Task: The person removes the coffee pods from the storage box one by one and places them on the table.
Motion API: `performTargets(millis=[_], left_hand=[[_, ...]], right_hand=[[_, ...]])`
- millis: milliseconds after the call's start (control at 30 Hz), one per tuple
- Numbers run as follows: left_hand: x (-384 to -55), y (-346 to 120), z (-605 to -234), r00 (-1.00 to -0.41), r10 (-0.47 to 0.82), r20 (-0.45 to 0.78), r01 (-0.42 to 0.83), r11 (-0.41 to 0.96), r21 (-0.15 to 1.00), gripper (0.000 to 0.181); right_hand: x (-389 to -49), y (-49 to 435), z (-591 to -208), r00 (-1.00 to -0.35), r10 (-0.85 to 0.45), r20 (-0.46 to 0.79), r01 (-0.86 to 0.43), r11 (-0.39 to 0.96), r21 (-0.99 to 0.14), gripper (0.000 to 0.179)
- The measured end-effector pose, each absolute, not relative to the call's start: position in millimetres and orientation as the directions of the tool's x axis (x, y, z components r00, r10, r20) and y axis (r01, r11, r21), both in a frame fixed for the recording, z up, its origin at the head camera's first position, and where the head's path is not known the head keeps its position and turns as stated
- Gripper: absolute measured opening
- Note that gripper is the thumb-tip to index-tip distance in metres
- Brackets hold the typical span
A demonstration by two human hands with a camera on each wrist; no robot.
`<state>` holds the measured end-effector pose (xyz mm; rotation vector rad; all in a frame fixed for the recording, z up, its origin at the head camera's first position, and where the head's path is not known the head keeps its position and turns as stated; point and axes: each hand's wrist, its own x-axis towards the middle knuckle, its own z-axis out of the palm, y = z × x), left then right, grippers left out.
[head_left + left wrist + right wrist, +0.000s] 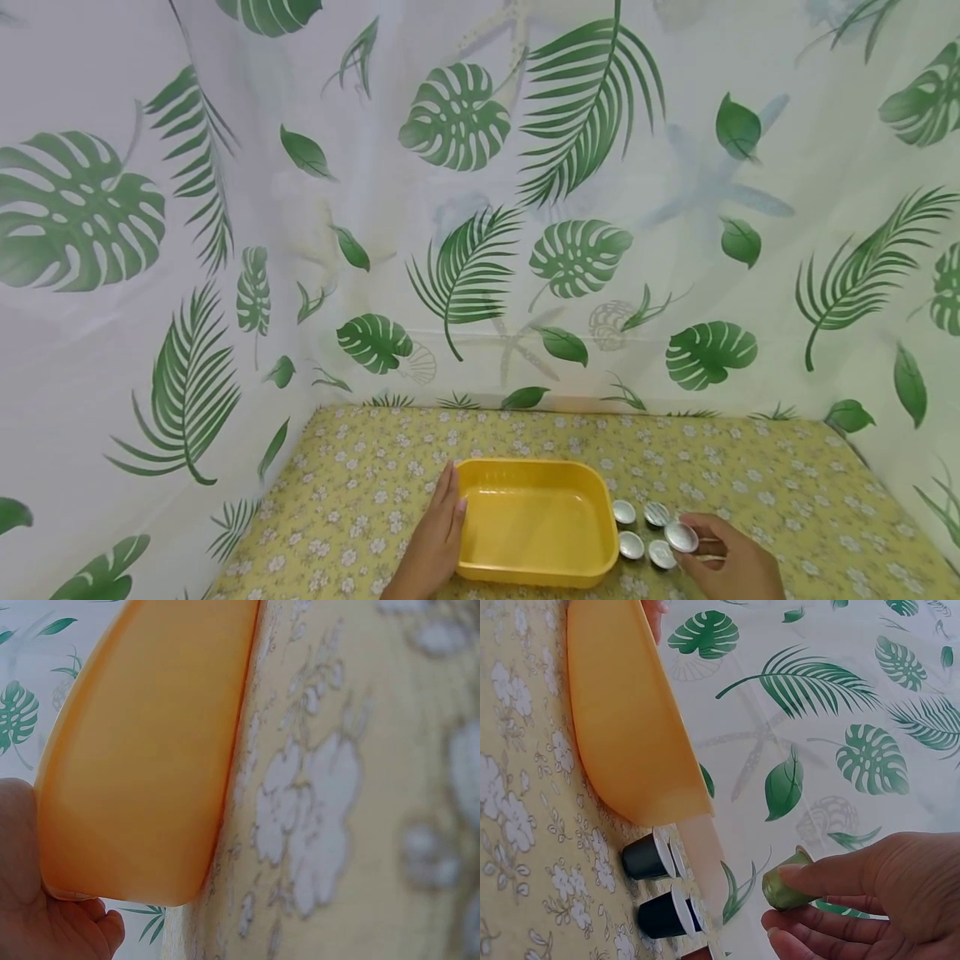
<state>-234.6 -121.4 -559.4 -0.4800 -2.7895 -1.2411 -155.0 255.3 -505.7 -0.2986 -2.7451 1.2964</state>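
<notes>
A yellow rectangular tray (536,575) sits on the flowered cloth, its inside showing bare. At its left end, my left hand (435,537) holds the rim, with the thumb along the top edge and fingers against the outer side. Right of the tray, my right hand (731,558) pinches a green coffee capsule (787,881) between thumb and fingers, its silvery round face turned up in the head view. Several more capsules stand grouped between this hand and the tray, among them a dark capsule (649,857) and a black capsule (664,913).
Yellow cloth (345,500) with white flowers covers the table. Behind and on both sides hangs a white curtain (465,192) printed with green leaves. The standing capsules lie close to the tray's right wall.
</notes>
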Motion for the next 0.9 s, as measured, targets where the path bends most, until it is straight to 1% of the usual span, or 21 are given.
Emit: performTargets(millis=[267, 367, 600, 900], left_hand=[[-233, -122, -561, -0.949, 0.264, 0.17, 0.303, 0.622, 0.722, 0.064], [-232, -123, -560, -0.948, 0.268, 0.172, 0.306, 0.621, 0.721, 0.062], [-232, -123, -557, -0.945, 0.272, 0.182, 0.316, 0.618, 0.72, 0.059], [-234, -124, -561, -0.942, 0.284, 0.18, 0.323, 0.616, 0.719, 0.058]], right_hand=[[-155, 264, -511, -0.977, 0.211, -0.029, 0.156, 0.619, -0.77, 0.054], [-156, 267, -515, -0.975, 0.22, -0.033, 0.165, 0.617, -0.77, 0.055], [-158, 274, -522, -0.974, 0.225, -0.016, 0.158, 0.633, -0.758, 0.051], [-160, 283, -532, -0.973, 0.227, -0.035, 0.179, 0.653, -0.736, 0.049]])
